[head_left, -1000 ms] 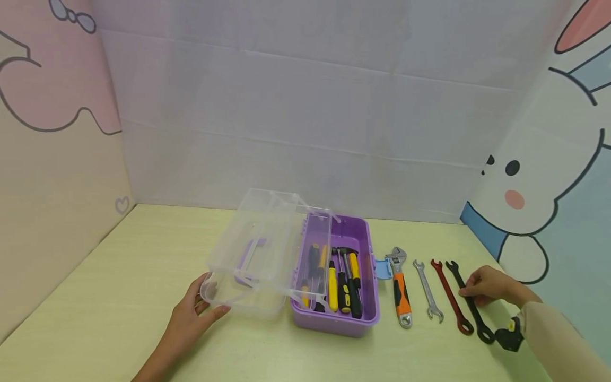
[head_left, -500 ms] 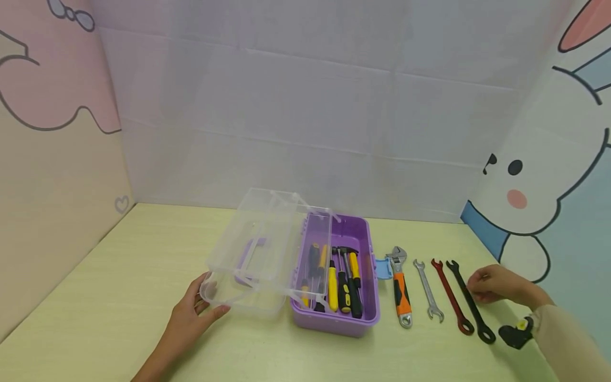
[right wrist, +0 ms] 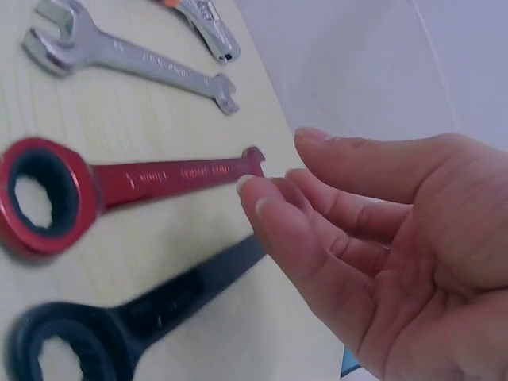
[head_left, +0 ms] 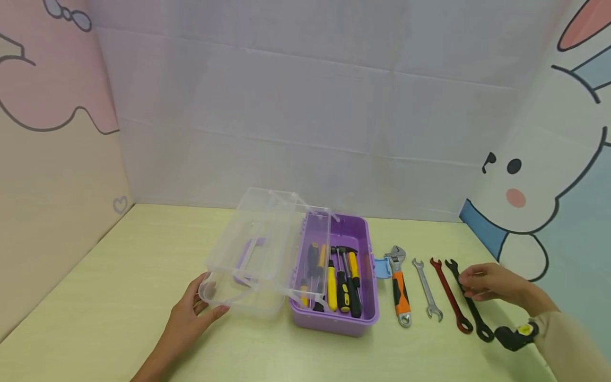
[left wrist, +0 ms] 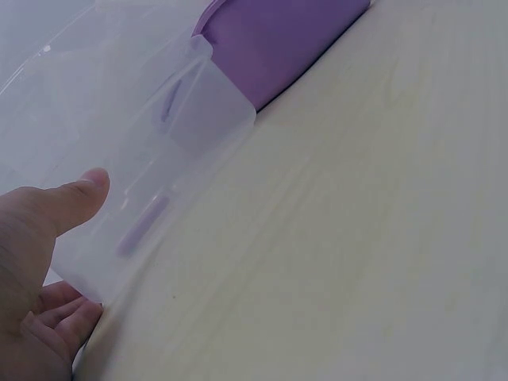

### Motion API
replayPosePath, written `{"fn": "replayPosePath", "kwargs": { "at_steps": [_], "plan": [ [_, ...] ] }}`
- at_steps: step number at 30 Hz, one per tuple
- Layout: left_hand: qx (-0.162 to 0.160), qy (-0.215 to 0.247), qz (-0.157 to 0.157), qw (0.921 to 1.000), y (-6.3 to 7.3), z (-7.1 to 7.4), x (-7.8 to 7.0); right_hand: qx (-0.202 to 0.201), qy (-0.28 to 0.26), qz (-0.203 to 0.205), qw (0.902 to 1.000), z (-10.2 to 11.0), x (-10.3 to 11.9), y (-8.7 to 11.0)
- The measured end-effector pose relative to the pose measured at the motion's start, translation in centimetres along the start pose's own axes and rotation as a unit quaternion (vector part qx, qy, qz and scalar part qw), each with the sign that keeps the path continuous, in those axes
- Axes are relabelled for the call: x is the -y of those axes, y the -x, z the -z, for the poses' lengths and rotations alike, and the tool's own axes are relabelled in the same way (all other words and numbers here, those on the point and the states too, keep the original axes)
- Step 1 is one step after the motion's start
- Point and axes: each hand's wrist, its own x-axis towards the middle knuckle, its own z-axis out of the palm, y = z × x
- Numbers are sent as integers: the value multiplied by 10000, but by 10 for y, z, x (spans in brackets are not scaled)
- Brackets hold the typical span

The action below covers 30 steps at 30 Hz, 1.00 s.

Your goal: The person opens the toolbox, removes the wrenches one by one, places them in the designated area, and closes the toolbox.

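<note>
My left hand (head_left: pixel 193 313) holds the near left corner of the clear lid (head_left: pixel 267 297), thumb on one side and fingers under the other. That lid belongs to the purple toolbox (head_left: pixel 334 324), which stands open with screwdrivers and a hammer (head_left: pixel 352 286) inside. My right hand (head_left: pixel 498 289) hovers over the black wrench (head_left: pixel 477 318), fingers loosely bent and nothing between them; the right wrist view shows a gap between thumb and fingertips. Left of that wrench lie a red wrench (head_left: pixel 452 300), a silver wrench (head_left: pixel 428 292) and an adjustable wrench (head_left: pixel 401 292) with an orange and black handle.
A light blue latch (head_left: pixel 382 268) sticks out from the toolbox's right side, close to the adjustable wrench. Walls with cartoon prints (head_left: pixel 530 201) bound the pale table (head_left: pixel 143 254) at the back and sides. A black strap-on device (head_left: pixel 515 337) sits at the right wrist.
The right hand has come off the black wrench, moved right, then drifted slightly back left above it. The wrench lies where it was. The left hand stays at the lid.
</note>
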Motion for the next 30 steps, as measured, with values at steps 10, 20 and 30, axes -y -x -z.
{"fn": "replayPosePath", "kwargs": {
  "at_steps": [10,20,30],
  "plan": [
    [24,82,-93,9999,1,0,1,-232,-504,350,9978,-25,11,-8],
    [-19,145,-212,9997,1,-1,-1,-146,-1671,911,9816,-45,14,-20],
    [30,178,39,9998,1,0,-1,-931,-2229,657,9682,-77,31,-33]
  ]
}}
